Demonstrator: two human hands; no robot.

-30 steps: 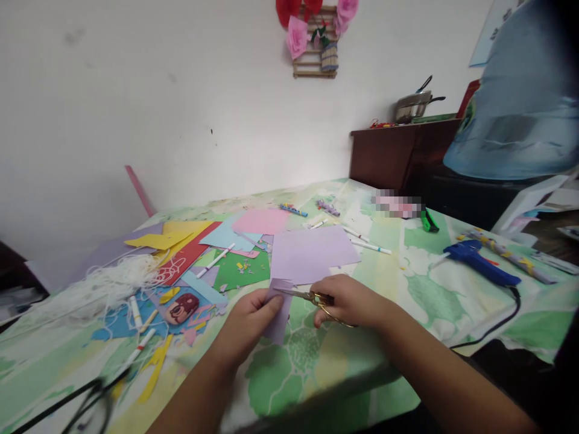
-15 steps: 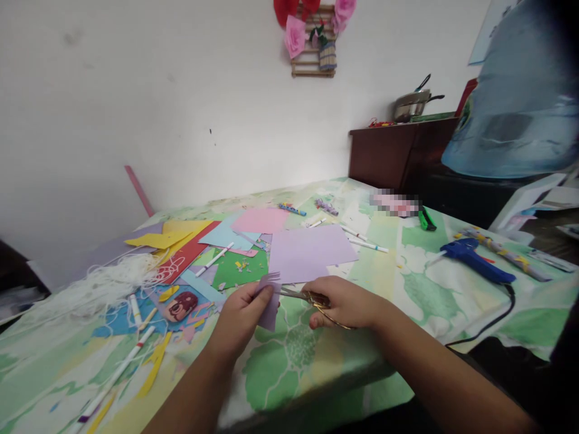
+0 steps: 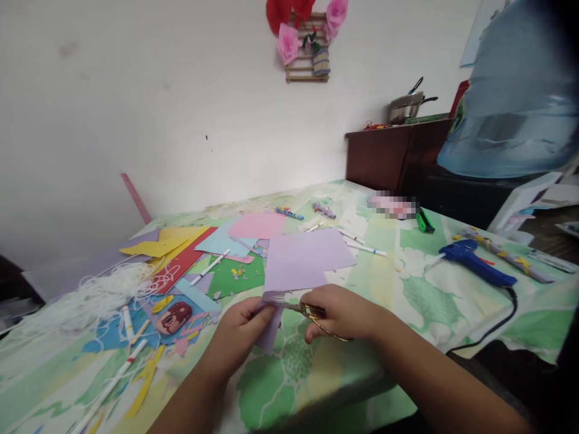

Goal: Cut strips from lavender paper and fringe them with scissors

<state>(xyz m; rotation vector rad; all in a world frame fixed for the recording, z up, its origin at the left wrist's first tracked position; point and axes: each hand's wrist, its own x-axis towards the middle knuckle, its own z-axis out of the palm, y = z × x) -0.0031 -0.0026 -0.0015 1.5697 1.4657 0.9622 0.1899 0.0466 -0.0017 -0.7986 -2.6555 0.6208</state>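
My left hand (image 3: 242, 328) pinches a small piece of purple paper (image 3: 271, 336) whose upper edge is cut into thin strips. My right hand (image 3: 337, 310) grips gold-handled scissors (image 3: 312, 313), fingers through the loops. The blades point left and reach the fringed edge beside my left thumb; whether they are closed on the paper I cannot tell. Just beyond both hands, a larger sheet of purple paper (image 3: 303, 259) lies on the flowered tablecloth (image 3: 265, 386).
Left are white string (image 3: 99, 295), a brown bear-shaped object (image 3: 175, 317), coloured papers and markers. At right lie a blue glue gun (image 3: 479, 262) with a black cord and a green box cutter (image 3: 424, 220). A water bottle (image 3: 502, 114) stands behind.
The view has shifted slightly. The purple piece in my left hand is turned and sits a little lower, and the scissors have moved slightly left and down with it.
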